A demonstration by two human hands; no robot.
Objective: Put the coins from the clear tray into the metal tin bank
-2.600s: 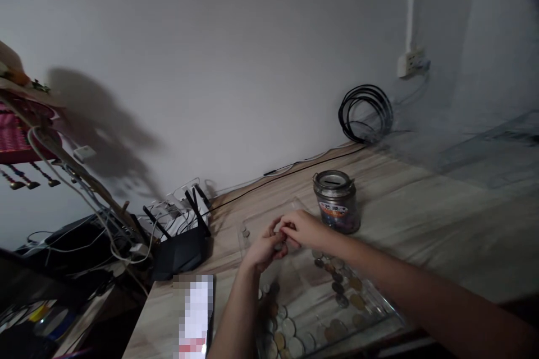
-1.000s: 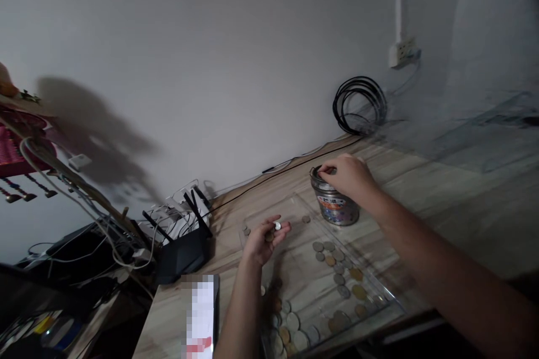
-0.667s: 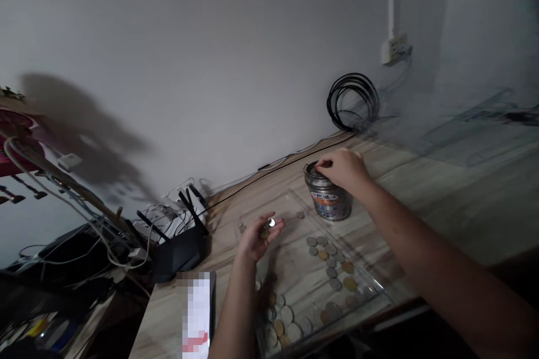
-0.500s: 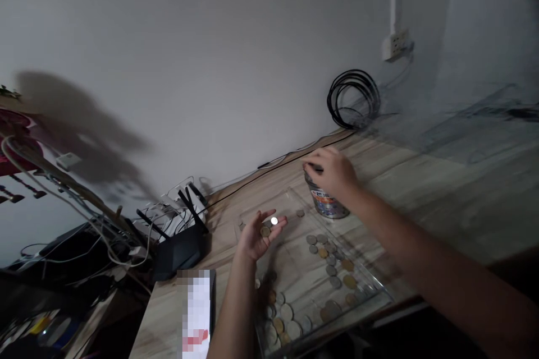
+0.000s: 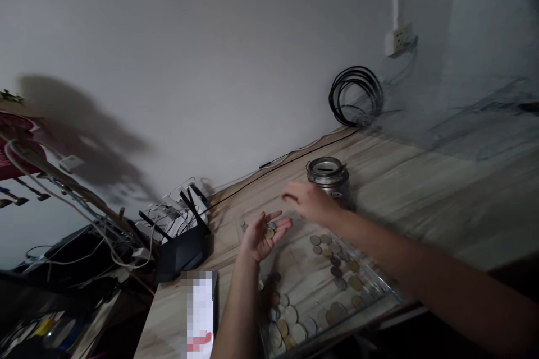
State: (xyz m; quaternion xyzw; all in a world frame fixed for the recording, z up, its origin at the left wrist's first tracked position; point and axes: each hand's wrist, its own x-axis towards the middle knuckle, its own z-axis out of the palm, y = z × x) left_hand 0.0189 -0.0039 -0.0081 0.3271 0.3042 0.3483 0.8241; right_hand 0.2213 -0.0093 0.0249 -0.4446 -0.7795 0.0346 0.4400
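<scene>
My left hand is held palm up above the clear tray, with a few coins in its palm and the fingers spread. My right hand hovers just beyond it, to the right. Its fingers are loosely curved and slightly apart, and no coin shows in them. Behind the right hand stands a round coin jar with a slot in its lid. The hand and forearm hide part of its lower side. Silver and gold coins lie scattered in the tray.
Left of the tray lies a phone with a blurred screen. A black router with antennas and tangled cables stands farther left. A coil of black cable leans on the wall. A wall socket is at upper right.
My right hand has come away from the jar's lid, moving left and down toward my left hand. The slotted lid is now exposed. My left hand still holds coins.
</scene>
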